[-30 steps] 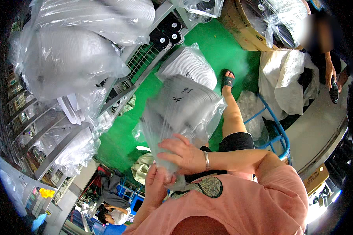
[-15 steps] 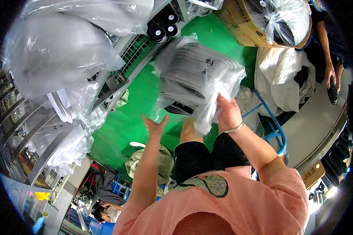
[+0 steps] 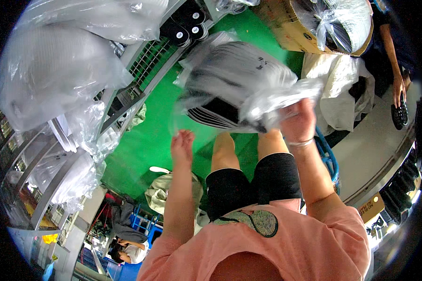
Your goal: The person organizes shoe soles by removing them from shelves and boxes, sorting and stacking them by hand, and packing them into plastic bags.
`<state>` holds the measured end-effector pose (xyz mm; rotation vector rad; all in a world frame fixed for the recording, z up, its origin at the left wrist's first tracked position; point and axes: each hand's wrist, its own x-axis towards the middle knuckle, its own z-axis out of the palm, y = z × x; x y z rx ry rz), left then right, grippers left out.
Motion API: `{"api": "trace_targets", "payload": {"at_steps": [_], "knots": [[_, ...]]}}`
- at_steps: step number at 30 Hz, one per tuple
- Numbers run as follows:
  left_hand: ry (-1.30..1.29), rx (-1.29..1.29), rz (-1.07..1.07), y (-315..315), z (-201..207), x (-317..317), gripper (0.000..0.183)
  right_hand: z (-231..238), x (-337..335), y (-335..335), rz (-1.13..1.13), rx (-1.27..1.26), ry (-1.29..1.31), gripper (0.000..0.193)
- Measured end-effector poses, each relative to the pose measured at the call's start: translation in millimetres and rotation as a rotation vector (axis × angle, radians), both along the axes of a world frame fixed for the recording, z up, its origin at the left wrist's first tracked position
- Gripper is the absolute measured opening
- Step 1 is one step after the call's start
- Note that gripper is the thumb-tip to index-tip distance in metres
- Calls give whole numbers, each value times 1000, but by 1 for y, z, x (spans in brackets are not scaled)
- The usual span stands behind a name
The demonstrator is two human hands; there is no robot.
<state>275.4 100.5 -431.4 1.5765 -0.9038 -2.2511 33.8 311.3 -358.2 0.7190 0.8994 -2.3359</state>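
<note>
A clear plastic bag (image 3: 286,96) holding a stack of insoles (image 3: 220,75) hangs in front of my knees, above the green floor. The insoles have pale grey edges, and the black face of one end shows toward me. Handwritten marks are on the stack's side. My right hand (image 3: 299,122) is closed on the bunched plastic at the bag's near right side, partly blurred. At the near left edge of the bag, my left hand (image 3: 182,144) has its fingers curled together on the thin film.
Left stands a metal rack (image 3: 147,61) loaded with large plastic-wrapped bundles (image 3: 61,75); black insoles (image 3: 185,28) lie at its far end. Far right are a cardboard box (image 3: 286,28), a white sack (image 3: 330,93) and a co-worker's hand (image 3: 398,89) holding a shoe (image 3: 400,114). A blue metal frame (image 3: 330,159) stands beside my right arm.
My left hand was open with thumb apart and is now closed at the bag's edge. My right hand moved right, pulling the gathered plastic outward; the bag has spread and turned a little.
</note>
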Motion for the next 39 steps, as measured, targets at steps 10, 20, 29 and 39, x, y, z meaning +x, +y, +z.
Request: {"api": "trace_targets", "payload": {"at_steps": [10,20,29,39], "knots": [[-42,-46,25,5,137,-25,23,-24,-16,34,234,357,299,15],[-366,-87,35,-14,81,5,31,-4,2,-10,401,263,426,35],[-584,-201,-365,-39,30,3,38,-40,21,-15,409,269,237,33],[-609,-1527,-692,-21,57,-47,28,-29,18,-26,420,196,277,34]]}}
